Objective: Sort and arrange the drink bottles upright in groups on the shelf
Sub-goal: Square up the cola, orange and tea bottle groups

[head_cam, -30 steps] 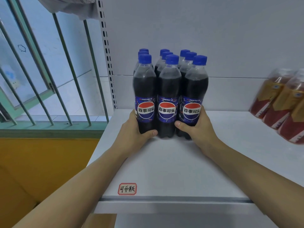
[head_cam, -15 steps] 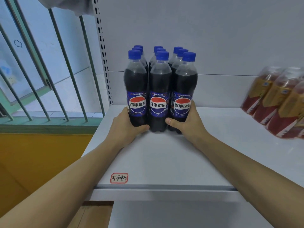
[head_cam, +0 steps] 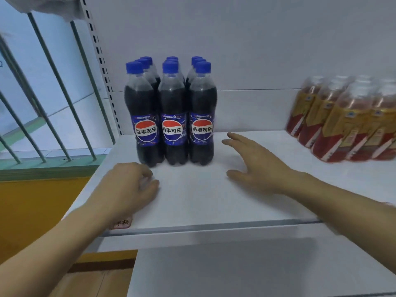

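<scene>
Several cola bottles point(head_cam: 171, 116) with blue caps and blue labels stand upright in a tight block of three rows at the back left of the white shelf point(head_cam: 214, 202). My left hand point(head_cam: 128, 189) hovers just in front of the leftmost bottle, fingers loosely curled, holding nothing. My right hand point(head_cam: 255, 166) is to the right of the block, apart from it, fingers spread and empty.
A group of red-and-gold tea bottles point(head_cam: 342, 123) stands at the right of the shelf. A perforated shelf upright point(head_cam: 100, 67) and window bars point(head_cam: 60, 86) lie to the left. A small red-bordered label point(head_cam: 122, 222) sits at the shelf's front edge.
Both hands have let go of the cola bottles and pulled back toward me. The block stands a little further back on the shelf.
</scene>
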Demonstrator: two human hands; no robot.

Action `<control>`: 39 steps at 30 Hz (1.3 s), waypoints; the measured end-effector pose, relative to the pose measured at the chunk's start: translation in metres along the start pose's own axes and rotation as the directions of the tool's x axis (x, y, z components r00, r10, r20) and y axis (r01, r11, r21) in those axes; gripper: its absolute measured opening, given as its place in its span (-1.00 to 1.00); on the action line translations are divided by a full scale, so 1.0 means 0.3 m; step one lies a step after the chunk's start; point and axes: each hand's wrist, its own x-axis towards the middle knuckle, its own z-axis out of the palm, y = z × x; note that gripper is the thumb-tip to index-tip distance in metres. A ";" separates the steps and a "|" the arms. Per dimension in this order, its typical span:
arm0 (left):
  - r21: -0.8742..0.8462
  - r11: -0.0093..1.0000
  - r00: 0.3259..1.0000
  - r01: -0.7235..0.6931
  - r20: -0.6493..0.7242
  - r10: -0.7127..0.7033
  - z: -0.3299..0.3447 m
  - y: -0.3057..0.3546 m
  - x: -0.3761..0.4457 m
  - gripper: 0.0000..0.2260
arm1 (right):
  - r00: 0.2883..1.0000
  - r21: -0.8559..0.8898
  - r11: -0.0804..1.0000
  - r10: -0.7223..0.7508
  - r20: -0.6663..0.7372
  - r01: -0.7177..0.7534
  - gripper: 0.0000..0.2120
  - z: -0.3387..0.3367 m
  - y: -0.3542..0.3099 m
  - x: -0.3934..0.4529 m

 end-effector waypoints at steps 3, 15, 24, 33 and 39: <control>-0.090 0.971 0.974 -0.221 0.029 0.224 0.044 0.193 -0.014 -0.59 | 0.983 -0.351 0.918 -0.178 0.048 0.184 -0.45 -0.100 0.128 -0.096; -0.656 0.752 0.978 -0.062 0.110 0.176 0.265 1.080 0.399 -0.52 | 0.843 -0.140 0.990 -0.103 -0.528 0.034 -0.60 -0.611 0.767 -0.258; -0.964 0.238 0.993 0.118 0.113 -0.035 0.317 1.400 0.497 -0.65 | 0.812 0.872 0.489 0.516 -0.274 -0.017 -0.53 -0.541 1.171 -0.206; -0.944 -0.262 0.980 0.199 0.192 0.052 0.344 1.485 0.545 -0.40 | 0.881 0.938 -0.253 0.350 0.318 -0.238 -0.33 -0.340 1.271 -0.195; -0.939 -0.300 0.985 0.170 0.171 0.023 0.365 1.470 0.557 -0.43 | 0.881 0.938 -0.294 0.373 0.291 -0.185 -0.47 -0.301 1.284 -0.160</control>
